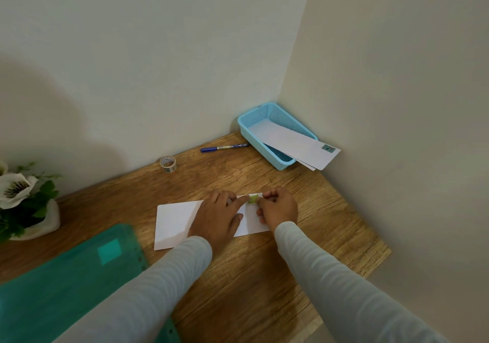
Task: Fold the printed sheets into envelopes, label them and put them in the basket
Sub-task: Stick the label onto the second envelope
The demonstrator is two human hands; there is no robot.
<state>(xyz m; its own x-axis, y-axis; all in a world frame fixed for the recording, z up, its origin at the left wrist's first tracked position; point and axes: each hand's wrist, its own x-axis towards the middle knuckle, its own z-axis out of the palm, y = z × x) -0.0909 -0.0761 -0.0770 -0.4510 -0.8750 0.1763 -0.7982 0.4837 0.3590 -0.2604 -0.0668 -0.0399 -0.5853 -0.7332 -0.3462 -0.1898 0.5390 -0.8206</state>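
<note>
Pinning the envelope [177, 221] flat to the table [264, 276] with the left hand [217, 218], fingers straight, forefinger reaching to the green label [252, 199] near the top right corner. Pinching the label's right edge with the right hand [277, 207], fingers curled, or so appearing, with the grip partly hidden behind the knuckles. Sticking the label down, by the look of it, and not yet moving anything to the basket [246, 128].

Risking a crooked or creased label by pulling with the right hand while pressing with the left, likely dragging it askew or trapping a wrinkle. Risking a lifted corner as well by letting go before rubbing the edge down. Possibly swinging the whole envelope by leaning on one end only, leaving the left end free near the folder [66, 284]. Possibly letting the folds spring open on lifting, seeing nothing holding them shut.

Noting the basket in the back corner, already holding a pair [296, 144] of envelopes jutting over its near rim toward the wall. Risking a slide onto the table, or a tipped basket, by adding a third on that slope. Also chancing a sleeve brushing the pen [225, 148] just left of the basket, or the tape [168, 164] further left.
</note>
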